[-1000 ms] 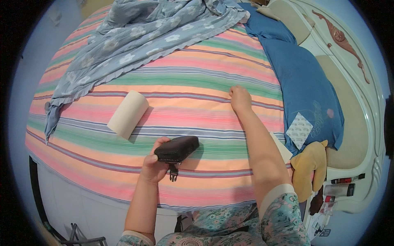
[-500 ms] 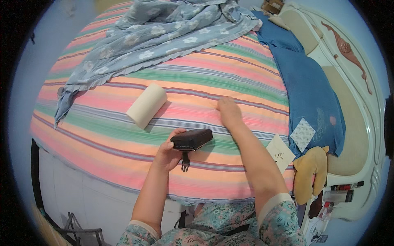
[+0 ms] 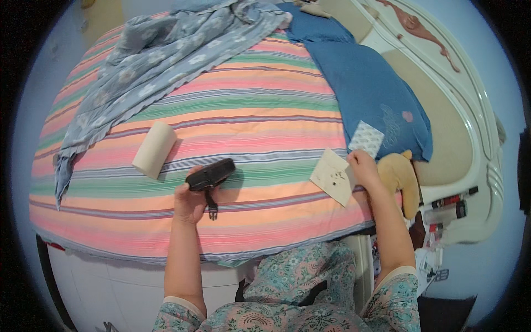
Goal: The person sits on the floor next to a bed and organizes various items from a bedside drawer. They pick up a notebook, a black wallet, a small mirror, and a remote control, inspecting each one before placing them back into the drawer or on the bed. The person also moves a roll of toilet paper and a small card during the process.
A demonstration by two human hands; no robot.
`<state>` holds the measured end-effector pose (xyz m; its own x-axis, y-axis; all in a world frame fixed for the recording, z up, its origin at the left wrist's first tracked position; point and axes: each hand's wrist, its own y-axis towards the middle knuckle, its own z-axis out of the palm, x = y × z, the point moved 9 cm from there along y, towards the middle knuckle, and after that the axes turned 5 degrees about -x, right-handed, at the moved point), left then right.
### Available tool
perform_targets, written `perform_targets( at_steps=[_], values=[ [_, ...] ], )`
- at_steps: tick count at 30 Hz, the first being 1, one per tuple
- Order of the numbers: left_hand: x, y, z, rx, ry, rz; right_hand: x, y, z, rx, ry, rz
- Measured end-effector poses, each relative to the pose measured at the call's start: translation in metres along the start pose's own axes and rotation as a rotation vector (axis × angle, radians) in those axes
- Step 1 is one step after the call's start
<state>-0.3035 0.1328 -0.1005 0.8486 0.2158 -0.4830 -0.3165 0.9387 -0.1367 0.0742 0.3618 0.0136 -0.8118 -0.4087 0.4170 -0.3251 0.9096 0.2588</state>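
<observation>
Striped bed (image 3: pixel 265 110) — cream carved headboard (image 3: pixel 442 94), pale blue walls (image 3: pixel 498 265).

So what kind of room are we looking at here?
Most likely a bedroom: a bed under a striped sheet, a cream headboard along its far side, a blue pillow and a crumpled blue blanket.

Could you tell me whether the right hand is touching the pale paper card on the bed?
Touching: the head view shows the right hand with fingertips on the paper card edge.
</observation>
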Motion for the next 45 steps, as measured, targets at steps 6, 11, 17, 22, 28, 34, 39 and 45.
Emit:
perform_targets(
  at_steps=[6,11,17,22,28,34,39,45],
  values=[
    [0.001,0.002,-0.003,-0.042,0.003,-0.012,-0.036,-0.027,0.001,0.056,0.16,0.023],
    [0.002,0.001,0.0,-0.019,0.023,-0.012,-0.05,-0.037,-0.014,-0.123,0.087,-0.013],
    [0.001,0.002,-0.002,-0.021,0.044,-0.002,-0.084,-0.067,0.016,-0.019,0.006,0.365],
    [0.0,0.001,0.0,-0.009,0.055,0.014,-0.072,-0.059,0.006,-0.128,0.01,0.274],
    [0.0,0.002,-0.004,-0.012,0.058,-0.007,-0.067,-0.003,-0.046,-0.294,-0.355,0.326],
    [0.0,0.001,0.005,0.015,0.024,0.018,-0.1,0.034,-0.039,-0.316,-0.432,0.536],
    [0.002,0.001,0.002,-0.006,0.061,0.038,-0.134,0.043,-0.053,-0.353,0.213,0.413],
    [-0.005,-0.004,-0.015,-0.047,0.069,0.036,-0.224,-0.013,-0.112,-0.457,0.681,0.691]
  ],
)
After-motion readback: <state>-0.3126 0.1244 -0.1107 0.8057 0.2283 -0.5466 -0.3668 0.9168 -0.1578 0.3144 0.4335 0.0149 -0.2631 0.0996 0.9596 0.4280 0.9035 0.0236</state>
